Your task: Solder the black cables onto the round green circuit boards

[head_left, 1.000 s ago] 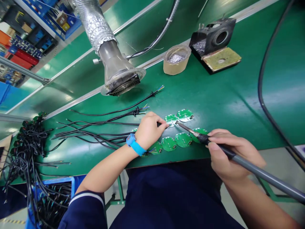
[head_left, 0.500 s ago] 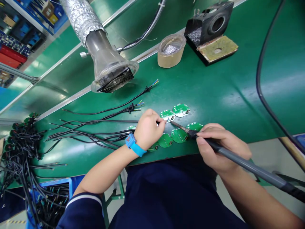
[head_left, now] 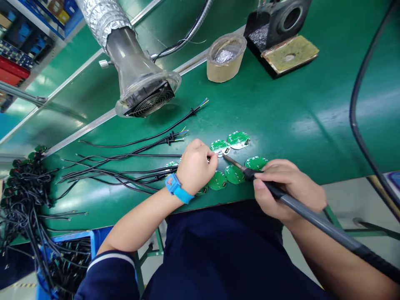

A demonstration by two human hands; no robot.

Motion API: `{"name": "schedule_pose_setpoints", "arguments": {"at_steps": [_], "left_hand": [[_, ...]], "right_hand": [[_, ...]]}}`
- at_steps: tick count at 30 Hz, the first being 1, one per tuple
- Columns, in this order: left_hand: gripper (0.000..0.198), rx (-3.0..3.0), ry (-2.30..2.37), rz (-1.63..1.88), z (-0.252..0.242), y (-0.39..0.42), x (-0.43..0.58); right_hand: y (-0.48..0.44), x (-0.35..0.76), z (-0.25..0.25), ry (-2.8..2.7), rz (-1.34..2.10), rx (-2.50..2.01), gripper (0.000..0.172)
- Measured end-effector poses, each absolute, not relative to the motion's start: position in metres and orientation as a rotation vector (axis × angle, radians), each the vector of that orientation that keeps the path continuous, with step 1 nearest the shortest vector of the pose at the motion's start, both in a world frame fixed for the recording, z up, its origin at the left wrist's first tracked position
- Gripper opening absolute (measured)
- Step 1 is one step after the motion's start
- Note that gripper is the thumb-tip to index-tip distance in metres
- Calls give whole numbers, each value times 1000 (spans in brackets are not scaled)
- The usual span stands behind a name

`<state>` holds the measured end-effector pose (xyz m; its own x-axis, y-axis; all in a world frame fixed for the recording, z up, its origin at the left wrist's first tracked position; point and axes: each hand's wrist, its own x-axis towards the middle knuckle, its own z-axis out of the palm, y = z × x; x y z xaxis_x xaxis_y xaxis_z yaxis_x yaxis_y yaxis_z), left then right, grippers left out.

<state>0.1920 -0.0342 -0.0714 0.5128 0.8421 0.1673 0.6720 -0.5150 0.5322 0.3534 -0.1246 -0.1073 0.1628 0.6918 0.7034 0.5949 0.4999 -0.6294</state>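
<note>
My right hand (head_left: pixel 290 189) grips a soldering iron (head_left: pixel 315 217) like a pen, its metal tip slanting left to the near edge of a green circuit board (head_left: pixel 219 146). Beside that board my left hand (head_left: pixel 198 164), with a blue wrist strap, is closed in a pinch on a black cable (head_left: pixel 150 156). The cable runs in from the left, and its end is mostly hidden by the fingers. A second board (head_left: pixel 238 140) lies just right of the first. Nearer me is a row of more boards (head_left: pixel 218 181), partly covered by my left hand.
More black cables (head_left: pixel 106 164) lie left on the green bench, with a large bundle (head_left: pixel 28 183) at its end. A fume extractor nozzle (head_left: pixel 148 93) hangs above. Behind stand a cardboard ring (head_left: pixel 223 71) with solder scraps and an iron stand with sponge (head_left: pixel 290 58). A blue crate (head_left: pixel 92 241) sits below.
The view has shifted slightly. Both hands keep their grips, and the iron's tip stays at the same board's near edge.
</note>
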Motion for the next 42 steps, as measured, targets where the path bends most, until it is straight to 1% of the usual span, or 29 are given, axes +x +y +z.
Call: {"name": "schedule_pose_setpoints", "arguments": {"at_steps": [5,10,18,25,33,39,42], "left_hand": [[17,2361,1255,564,-71,-34,191],[17,2372,1263,555,-72,-34,192],[16,2435,1293,543,-74,-35,194],[16,2453,1315,516,-75,-36,196],[13,2347,1314,497,-73,-33,194],[13,2291,1360,476,-71,-31,197],[14,2260,1385,455,-70,-30,199]], "right_hand": [[-126,353,-108,-1340,191,-1193,15],[-125,352,-104,-1427,162,-1259,16],[-123,350,-104,-1513,92,-1283,12],[-124,351,-104,-1421,122,-1293,14],[-121,349,-103,-1455,111,-1330,13],[-120,349,-103,-1498,116,-1306,17],[-120,348,-101,-1498,135,-1346,13]]}}
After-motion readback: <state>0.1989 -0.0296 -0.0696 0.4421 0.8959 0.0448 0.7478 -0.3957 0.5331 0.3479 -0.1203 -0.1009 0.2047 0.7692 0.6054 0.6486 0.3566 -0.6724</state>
